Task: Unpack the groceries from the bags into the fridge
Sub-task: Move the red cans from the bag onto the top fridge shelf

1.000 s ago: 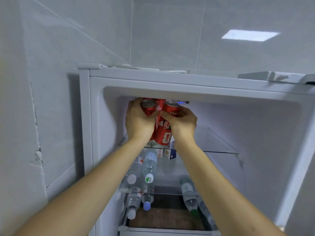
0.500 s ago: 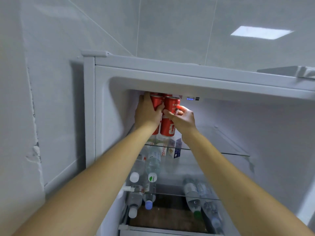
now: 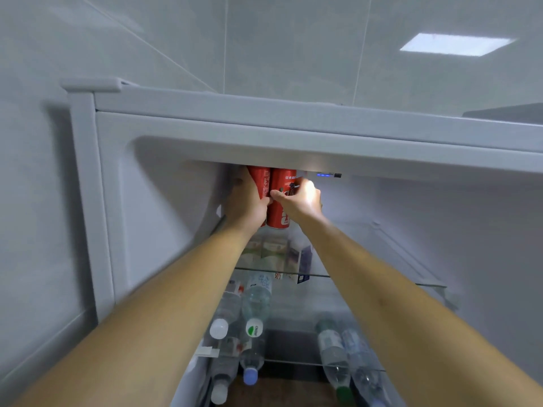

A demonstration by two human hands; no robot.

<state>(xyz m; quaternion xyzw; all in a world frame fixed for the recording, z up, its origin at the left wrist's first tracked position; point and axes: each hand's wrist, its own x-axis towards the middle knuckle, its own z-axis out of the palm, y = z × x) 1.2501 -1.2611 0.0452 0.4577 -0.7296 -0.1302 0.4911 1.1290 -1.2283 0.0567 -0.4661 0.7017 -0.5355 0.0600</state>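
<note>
In fridge top | two red cans | left hand, right hand fingers gripping them

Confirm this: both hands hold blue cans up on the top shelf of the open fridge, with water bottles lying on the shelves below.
Not quite: the cans are red, not blue, as the head view shows. The rest stands: the left hand and right hand hold them up on the top shelf of the open fridge, with water bottles lying on the shelves below.
</note>
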